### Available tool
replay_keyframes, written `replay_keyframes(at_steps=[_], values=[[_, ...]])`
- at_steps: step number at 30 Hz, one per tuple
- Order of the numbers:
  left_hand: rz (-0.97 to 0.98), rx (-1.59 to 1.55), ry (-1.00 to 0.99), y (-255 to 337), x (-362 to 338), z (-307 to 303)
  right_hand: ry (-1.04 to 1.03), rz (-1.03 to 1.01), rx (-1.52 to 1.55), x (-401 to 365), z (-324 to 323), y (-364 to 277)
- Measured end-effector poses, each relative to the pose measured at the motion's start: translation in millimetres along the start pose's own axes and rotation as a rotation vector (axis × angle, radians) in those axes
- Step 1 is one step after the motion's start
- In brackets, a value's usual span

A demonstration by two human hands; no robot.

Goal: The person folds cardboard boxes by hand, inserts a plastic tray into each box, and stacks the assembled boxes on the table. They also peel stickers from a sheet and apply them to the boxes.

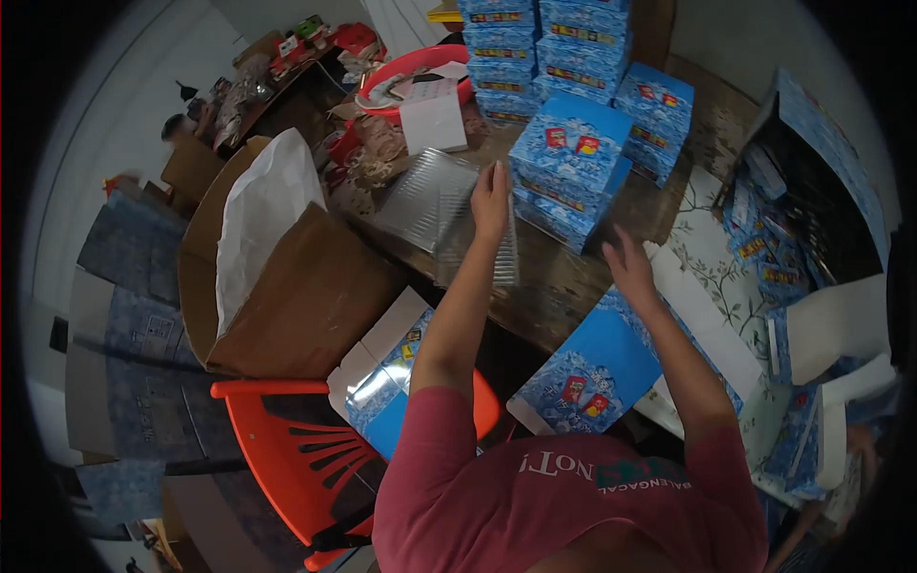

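Observation:
My left hand (pixel 490 202) is closed, fingers together at the edge of a clear ribbed plastic tray (pixel 503 250). Another clear ribbed plastic tray (pixel 430 191) lies beside it on the wooden table. My right hand (pixel 628 265) has its fingers apart and holds nothing. It is close to the lower corner of two stacked blue printed boxes (pixel 570 143). Below my right forearm lies an unfolded blue printed carton (pixel 597 358), reaching past the table edge. Another blue and white carton sheet (pixel 382 368) rests on the orange chair, partly hidden by my left arm.
Tall stacks of blue boxes (pixel 501 57) stand at the back, with a single box (pixel 654 119) to their right. A large cardboard box (pixel 296 286) with a white liner is at the left. An open carton (pixel 831 181) of small packets sits right. The orange chair (pixel 277 449) stands front left.

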State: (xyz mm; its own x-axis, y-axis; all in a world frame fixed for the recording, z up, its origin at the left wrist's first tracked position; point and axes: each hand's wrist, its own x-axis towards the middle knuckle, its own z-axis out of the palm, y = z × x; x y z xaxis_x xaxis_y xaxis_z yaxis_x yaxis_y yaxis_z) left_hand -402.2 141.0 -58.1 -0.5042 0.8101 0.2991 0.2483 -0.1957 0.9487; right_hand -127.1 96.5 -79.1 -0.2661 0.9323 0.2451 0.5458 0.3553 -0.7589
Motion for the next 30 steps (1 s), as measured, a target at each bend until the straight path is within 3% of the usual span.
replay_keyframes(at_steps=[1,3,4,6,7,9,10,12,15,17,19,21,22,24,25,28,29,30], values=[[0.003,0.003,0.022,1.2,1.3,-10.7,0.030,-0.124,-0.354,-12.0,-1.5,12.9],[0.004,0.216,0.207,-2.5,9.6,-25.5,0.021,-0.157,-0.570,-32.2,10.2,38.9],[0.004,0.211,0.216,-7.4,21.4,-32.1,0.020,-0.166,-0.575,-34.6,11.7,39.8],[0.147,0.606,0.115,-19.0,51.4,-42.4,0.007,-0.178,-0.602,-34.8,10.5,31.4],[0.158,0.599,0.113,-24.2,62.8,-39.3,0.018,-0.178,-0.606,-35.0,11.9,29.8],[0.215,1.097,-0.061,-32.3,86.4,-21.0,0.010,-0.187,-0.626,-34.5,11.0,28.5],[0.234,1.074,-0.072,-37.0,97.1,-9.9,0.029,-0.173,-0.647,-36.0,8.9,26.2],[0.007,1.220,-0.116,-50.8,124.3,9.2,-0.024,-0.143,-0.601,-33.2,6.0,19.2],[-0.078,1.103,-0.014,-86.5,157.5,30.2,-0.034,-0.136,-0.571,-31.7,4.0,18.4],[-0.332,1.205,0.081,-102.4,170.2,33.3,-0.034,-0.128,-0.572,-31.9,1.3,19.7],[-0.272,1.160,0.124,-65.4,154.8,23.9,-0.065,-0.094,-0.554,-31.6,2.6,16.2],[-0.036,0.995,0.231,-35.1,142.3,11.3,-0.052,-0.105,-0.550,-33.4,5.1,19.8],[-0.034,1.009,0.236,-19.1,130.3,4.8,-0.028,-0.119,-0.561,-32.8,4.9,22.2],[0.388,0.712,0.346,12.4,85.0,-13.4,-0.034,-0.122,-0.533,-31.6,3.4,24.8],[0.387,0.729,0.341,30.0,56.4,-21.7,-0.038,-0.115,-0.523,-32.9,3.3,26.6],[0.632,0.648,0.211,74.9,-50.2,-32.6,-0.077,-0.011,-0.351,-23.3,1.8,45.2],[0.677,0.631,0.158,84.8,-84.3,-32.0,-0.078,-0.003,-0.352,-22.7,-5.3,25.4],[0.662,0.608,0.095,92.7,-115.7,-30.6,-0.113,0.104,0.167,-19.9,-16.3,-12.9]])
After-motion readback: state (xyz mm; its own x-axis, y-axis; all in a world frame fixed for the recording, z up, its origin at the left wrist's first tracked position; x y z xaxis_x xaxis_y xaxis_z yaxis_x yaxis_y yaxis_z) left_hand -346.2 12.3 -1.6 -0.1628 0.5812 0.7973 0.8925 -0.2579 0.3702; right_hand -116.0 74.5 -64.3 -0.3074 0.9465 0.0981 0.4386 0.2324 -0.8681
